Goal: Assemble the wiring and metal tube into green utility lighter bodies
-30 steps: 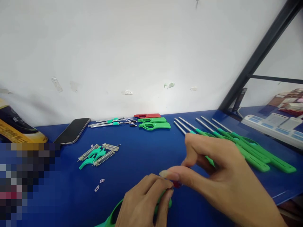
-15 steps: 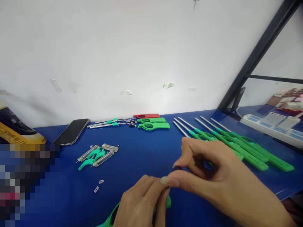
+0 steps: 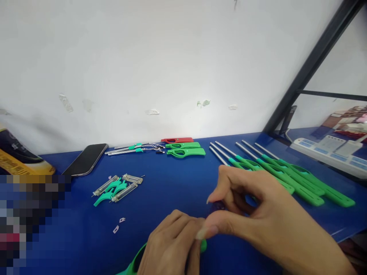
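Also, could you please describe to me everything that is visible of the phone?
The phone is a thin slab with a dark, glossy, glass-like face and rounded corners, edged by a paler, metallic-looking rim. It lies flat and slanted on the blue table, its far end near the wall. The screen looks unlit. Neither the left hand nor the right hand touches it.

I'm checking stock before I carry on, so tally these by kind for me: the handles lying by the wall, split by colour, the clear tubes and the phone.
Red handle: 1
Green handles: 2
Clear tubes: 3
Phone: 1
Total: 7
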Demonstrator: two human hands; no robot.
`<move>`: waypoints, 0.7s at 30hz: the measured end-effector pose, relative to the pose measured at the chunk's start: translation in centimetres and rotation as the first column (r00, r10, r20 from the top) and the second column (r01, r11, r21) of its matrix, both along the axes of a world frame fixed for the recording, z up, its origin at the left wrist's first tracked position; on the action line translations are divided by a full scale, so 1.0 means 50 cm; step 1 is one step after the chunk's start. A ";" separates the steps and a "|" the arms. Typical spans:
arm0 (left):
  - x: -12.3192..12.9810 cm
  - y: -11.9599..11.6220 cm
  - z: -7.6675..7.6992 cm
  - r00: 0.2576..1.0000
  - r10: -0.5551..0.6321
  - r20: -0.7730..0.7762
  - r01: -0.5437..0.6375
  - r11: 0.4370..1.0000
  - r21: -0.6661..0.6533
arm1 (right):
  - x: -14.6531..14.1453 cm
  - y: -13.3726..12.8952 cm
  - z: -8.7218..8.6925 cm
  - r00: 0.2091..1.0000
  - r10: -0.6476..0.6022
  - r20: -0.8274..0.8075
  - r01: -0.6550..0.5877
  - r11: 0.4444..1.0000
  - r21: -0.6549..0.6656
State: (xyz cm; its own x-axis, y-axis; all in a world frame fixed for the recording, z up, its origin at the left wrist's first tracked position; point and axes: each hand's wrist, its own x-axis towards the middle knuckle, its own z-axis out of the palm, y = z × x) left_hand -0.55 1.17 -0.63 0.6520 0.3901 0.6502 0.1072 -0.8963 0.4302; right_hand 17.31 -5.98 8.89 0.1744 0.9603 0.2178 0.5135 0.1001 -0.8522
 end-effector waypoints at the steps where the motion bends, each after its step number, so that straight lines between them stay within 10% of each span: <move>1: -0.001 0.000 0.000 1.000 0.000 -0.005 0.000 1.000 0.001 | 0.003 -0.003 0.001 1.000 0.023 0.009 -0.023 1.000 0.005; 21: -0.009 0.000 -0.005 0.997 0.034 -0.065 -0.034 0.999 0.003 | 0.013 -0.008 0.008 0.965 0.184 -0.189 -0.214 0.964 -0.156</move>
State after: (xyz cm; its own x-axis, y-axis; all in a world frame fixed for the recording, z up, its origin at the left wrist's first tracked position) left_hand -0.98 1.17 -0.89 0.6794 0.4119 0.6072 0.1655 -0.8923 0.4200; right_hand 17.95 -6.40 9.29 -0.0039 0.9996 0.0285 0.3427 0.0281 -0.9390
